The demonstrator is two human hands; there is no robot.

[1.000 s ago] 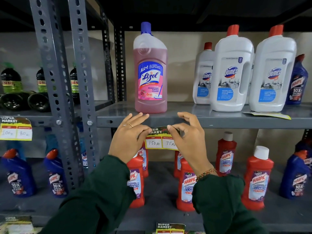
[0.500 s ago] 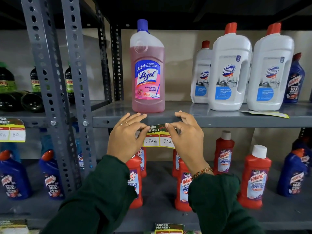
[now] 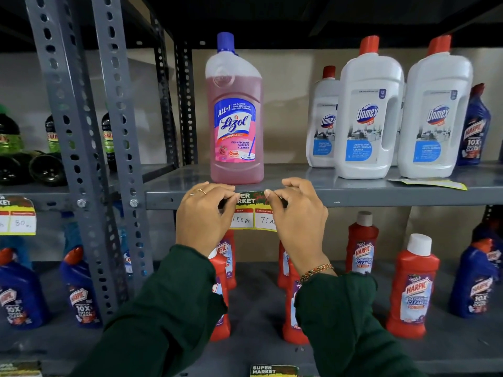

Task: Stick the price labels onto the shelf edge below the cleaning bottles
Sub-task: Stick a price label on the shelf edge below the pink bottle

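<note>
A price label [image 3: 251,213] with a green "SUPER MARKET" header and handwritten prices lies against the grey shelf edge [image 3: 381,198], directly below the pink Lizol bottle [image 3: 235,118]. My left hand [image 3: 204,216] pinches its left end and my right hand [image 3: 298,216] pinches its right end, fingertips at the label's top strip on the shelf edge. The hands hide both ends of the label. White Domex bottles [image 3: 370,115] stand to the right on the same shelf.
Another label [image 3: 427,184] lies flat on the shelf under the Domex bottles. A stuck label [image 3: 17,216] hangs on the left rack. Red Harpic bottles [image 3: 411,287] and blue Harpic bottles [image 3: 79,292] fill the lower shelf. Perforated uprights [image 3: 119,131] stand left.
Both hands have raised the label from just below the shelf edge up onto it, so its header now overlaps the edge under the Lizol bottle.
</note>
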